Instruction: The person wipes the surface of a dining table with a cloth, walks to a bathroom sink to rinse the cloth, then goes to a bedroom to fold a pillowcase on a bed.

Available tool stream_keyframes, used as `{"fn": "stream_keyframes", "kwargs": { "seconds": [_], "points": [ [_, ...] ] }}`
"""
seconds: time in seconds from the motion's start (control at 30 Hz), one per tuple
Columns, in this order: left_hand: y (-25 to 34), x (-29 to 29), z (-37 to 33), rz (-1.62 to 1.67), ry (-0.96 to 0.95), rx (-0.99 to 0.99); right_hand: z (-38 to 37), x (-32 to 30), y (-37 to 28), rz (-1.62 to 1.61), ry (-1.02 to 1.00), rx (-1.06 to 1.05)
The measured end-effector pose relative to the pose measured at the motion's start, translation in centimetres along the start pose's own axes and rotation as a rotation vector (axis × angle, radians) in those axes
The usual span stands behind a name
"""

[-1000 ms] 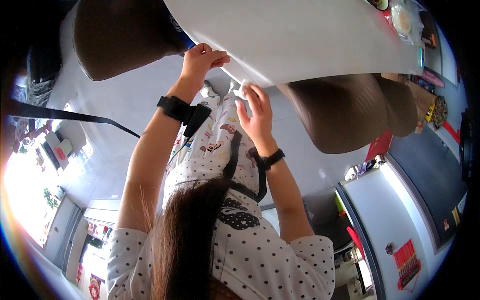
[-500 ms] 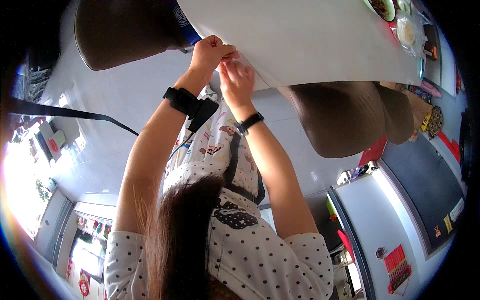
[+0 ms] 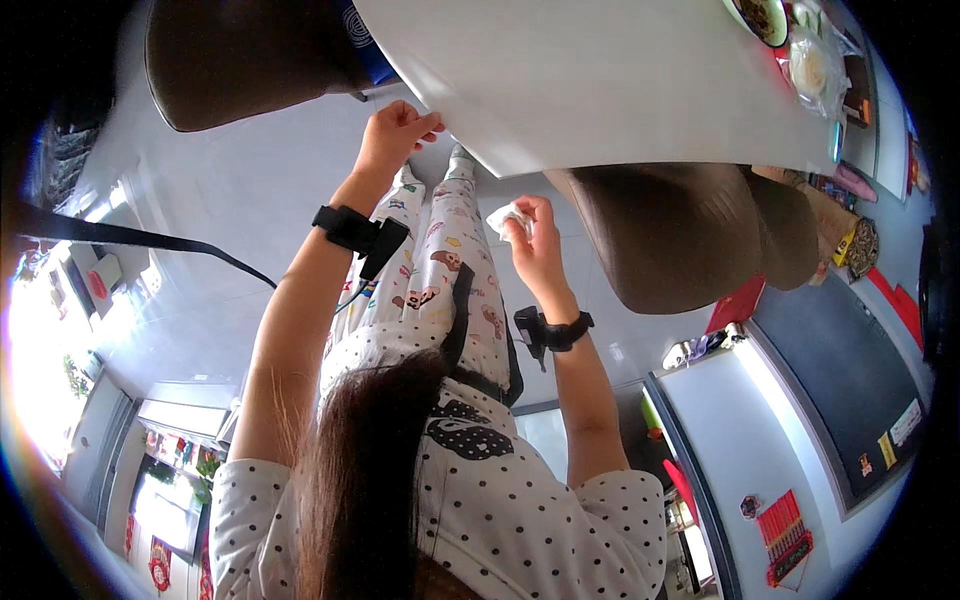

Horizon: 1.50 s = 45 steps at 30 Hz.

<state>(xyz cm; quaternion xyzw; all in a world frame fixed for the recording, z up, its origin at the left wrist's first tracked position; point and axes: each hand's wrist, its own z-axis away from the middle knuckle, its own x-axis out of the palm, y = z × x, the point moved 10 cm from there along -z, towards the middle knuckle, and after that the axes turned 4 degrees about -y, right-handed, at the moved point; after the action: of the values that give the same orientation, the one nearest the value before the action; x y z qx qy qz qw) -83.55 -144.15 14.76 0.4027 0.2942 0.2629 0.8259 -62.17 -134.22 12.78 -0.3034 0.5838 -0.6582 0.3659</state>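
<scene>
Crumpled white wad is pinched between thumb and fingers of the right hand, held over the floor beside the legs, apart from the table. Left hand is placed at the table's near edge, fingertips drawn together; whether anything is gripped there can't be told. Tabletop is white and smooth, lit along its edge. At its far right, a bowl of dark food and a clear plastic bag are set close together. Brown chairs are parked on both sides, one left, two right. Floor is pale grey, glossy. Shoes are lined up at right; a red hanging ornament is mounted on the wall.
</scene>
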Motion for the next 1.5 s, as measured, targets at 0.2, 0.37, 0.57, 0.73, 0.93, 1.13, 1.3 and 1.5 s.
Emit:
{"fn": "stream_keyframes", "kwargs": {
  "seconds": [0.2, 0.37, 0.57, 0.73, 0.93, 1.13, 1.3, 1.5],
  "points": [
    [2.3, 1.5, 0.4, 0.284, -0.063, 0.071, -0.4, 0.3, -4.2, 0.219, 0.260, -0.228],
    [4.9, 2.0, -0.1, 0.345, -0.025, 0.148, -2.8, 3.5, -6.2, 0.338, 0.254, -0.423],
    [4.5, 1.1, -0.1, 0.364, 0.030, 0.124, -2.5, 2.4, -5.1, 0.530, 0.320, -0.384],
    [3.5, 1.0, 0.8, 0.319, 0.031, 0.073, 1.7, -2.4, -1.0, 0.516, 0.373, -0.210],
    [-1.1, -0.9, 1.7, 0.130, 0.092, 0.065, 2.9, -5.6, -5.7, 0.676, 0.427, -0.356],
    [-2.1, -1.2, 1.3, 0.034, 0.083, -0.027, -5.1, -5.5, -2.1, -0.278, 0.192, 0.086],
    [-2.3, -1.9, 1.7, -0.114, 0.102, -0.049, -4.8, -4.9, -8.6, 1.058, 0.617, -0.463],
    [-3.3, -2.9, 3.0, -0.109, 0.177, 0.000, -3.6, -0.1, -5.7, 0.744, 0.541, -0.358]
  ]
}}
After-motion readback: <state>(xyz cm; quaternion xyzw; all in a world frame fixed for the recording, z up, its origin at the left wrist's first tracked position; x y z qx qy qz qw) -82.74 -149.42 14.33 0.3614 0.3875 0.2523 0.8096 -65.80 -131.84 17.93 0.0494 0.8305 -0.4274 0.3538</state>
